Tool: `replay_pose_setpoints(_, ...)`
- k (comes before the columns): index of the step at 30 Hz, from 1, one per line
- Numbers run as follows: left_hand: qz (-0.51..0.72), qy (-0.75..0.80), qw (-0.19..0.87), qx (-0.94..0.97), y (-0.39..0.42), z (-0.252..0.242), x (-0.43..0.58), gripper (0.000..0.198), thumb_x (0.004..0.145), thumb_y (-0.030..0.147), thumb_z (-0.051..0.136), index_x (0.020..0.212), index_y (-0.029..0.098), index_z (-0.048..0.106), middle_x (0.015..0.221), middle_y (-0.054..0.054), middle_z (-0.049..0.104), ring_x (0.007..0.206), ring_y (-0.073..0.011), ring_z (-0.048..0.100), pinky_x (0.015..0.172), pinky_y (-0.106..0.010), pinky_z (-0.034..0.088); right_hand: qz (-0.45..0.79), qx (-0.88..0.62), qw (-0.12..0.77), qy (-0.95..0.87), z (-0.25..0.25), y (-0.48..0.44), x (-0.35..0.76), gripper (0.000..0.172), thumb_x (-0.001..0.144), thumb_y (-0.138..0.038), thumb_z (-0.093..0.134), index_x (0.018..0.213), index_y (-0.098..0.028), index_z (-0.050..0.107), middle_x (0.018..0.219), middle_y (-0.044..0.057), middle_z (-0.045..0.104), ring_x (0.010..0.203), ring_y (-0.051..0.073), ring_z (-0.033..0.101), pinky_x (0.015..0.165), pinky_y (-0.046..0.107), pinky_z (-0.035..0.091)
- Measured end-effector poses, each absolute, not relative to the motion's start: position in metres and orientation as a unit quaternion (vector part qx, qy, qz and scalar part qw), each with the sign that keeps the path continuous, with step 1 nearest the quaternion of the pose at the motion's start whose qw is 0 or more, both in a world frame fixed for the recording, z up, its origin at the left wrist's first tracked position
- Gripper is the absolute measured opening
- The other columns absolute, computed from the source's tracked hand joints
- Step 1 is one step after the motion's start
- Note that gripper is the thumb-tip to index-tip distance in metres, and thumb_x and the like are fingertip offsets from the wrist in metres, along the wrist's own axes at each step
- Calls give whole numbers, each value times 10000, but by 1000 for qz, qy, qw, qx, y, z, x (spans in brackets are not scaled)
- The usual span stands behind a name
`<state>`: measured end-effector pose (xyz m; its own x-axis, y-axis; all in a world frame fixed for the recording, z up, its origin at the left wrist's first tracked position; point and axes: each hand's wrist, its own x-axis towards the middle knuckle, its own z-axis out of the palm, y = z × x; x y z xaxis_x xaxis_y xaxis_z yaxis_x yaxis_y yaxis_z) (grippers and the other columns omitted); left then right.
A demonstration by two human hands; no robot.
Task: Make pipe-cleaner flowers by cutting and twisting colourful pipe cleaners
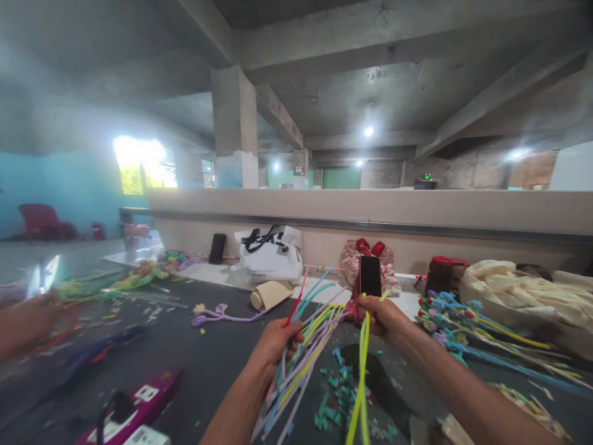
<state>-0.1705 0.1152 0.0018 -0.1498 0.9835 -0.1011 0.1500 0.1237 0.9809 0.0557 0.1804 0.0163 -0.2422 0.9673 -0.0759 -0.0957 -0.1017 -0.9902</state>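
Note:
My left hand is closed around a loose bundle of pipe cleaners in purple, yellow, blue and teal, with a red one at the top. To its right, my right hand pinches a few yellow pipe cleaners near their upper ends, and they hang down from the fingers. Below and between the hands, short teal and blue cut pieces lie scattered on the dark table. A purple pipe-cleaner flower rests left of the bundle.
Along the back stand a white bag, a tan roll, and a phone before a red-patterned bag. Pipe-cleaner flowers and cream cloth lie right. A purple power strip lies front left. Another person's blurred arm reaches in.

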Motion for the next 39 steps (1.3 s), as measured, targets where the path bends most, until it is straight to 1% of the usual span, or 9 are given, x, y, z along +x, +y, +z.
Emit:
replay_pose_setpoints(5,426,675,329,505,121,-4,-179,240,813,346,472,707,142,539,553,63,508,447,-68,461,475,-228,392,599,-466,393,-520,6,175,41,189,859,-299,471,898,-128,543,713,-25,557,486,54,501,419,185,426)
replay_pose_setpoints(8,382,716,243,531,122,-7,-182,148,725,309,580,757,164,575,671,10,598,684,-166,579,641,-303,409,595,-470,378,-532,3,170,41,188,860,-297,469,851,-125,543,647,-47,527,421,34,447,369,160,378)
replay_pose_setpoints(11,328,741,197,552,120,-13,-177,240,647,279,648,859,186,587,783,-37,640,852,-253,584,736,-373,386,586,-477,373,-539,-3,167,46,185,862,-296,466,844,-126,538,623,-57,508,395,26,416,346,150,350)
replay_pose_setpoints(15,283,750,182,569,119,-19,-168,215,750,279,572,926,157,571,977,-49,603,956,-214,537,846,-437,372,576,-493,366,-540,-10,164,51,192,863,-304,463,851,-126,537,627,-55,512,397,27,420,347,152,353)
replay_pose_setpoints(23,338,697,321,545,121,-11,-172,211,801,291,515,939,138,563,902,-23,605,763,-150,586,665,-327,489,577,-497,344,-550,-13,162,49,202,861,-314,463,890,-129,540,684,-35,543,451,44,474,392,173,402)
replay_pose_setpoints(29,446,615,436,482,118,-8,-169,145,798,247,522,875,130,556,708,24,600,547,-85,558,526,-247,476,602,-488,307,-553,-8,160,43,214,855,-318,473,940,-133,540,790,0,578,577,87,550,501,234,471)
replay_pose_setpoints(31,476,585,468,461,118,-8,-169,107,748,190,570,839,134,557,629,44,605,492,-85,557,513,-244,472,604,-484,310,-552,-6,160,41,215,855,-318,472,941,-133,540,790,0,579,575,86,549,500,233,471)
replay_pose_setpoints(35,509,536,528,418,121,-8,-170,227,552,91,650,750,155,562,508,44,626,439,-136,585,499,-268,479,603,-481,324,-548,-6,160,41,208,855,-316,473,918,-131,543,750,-12,569,530,71,527,467,214,455)
replay_pose_setpoints(39,528,502,562,392,123,-9,-169,313,459,84,665,744,163,562,529,18,654,450,-165,601,504,-296,489,602,-479,341,-540,-8,162,40,204,856,-311,472,920,-130,543,756,-11,570,534,71,529,464,211,454)
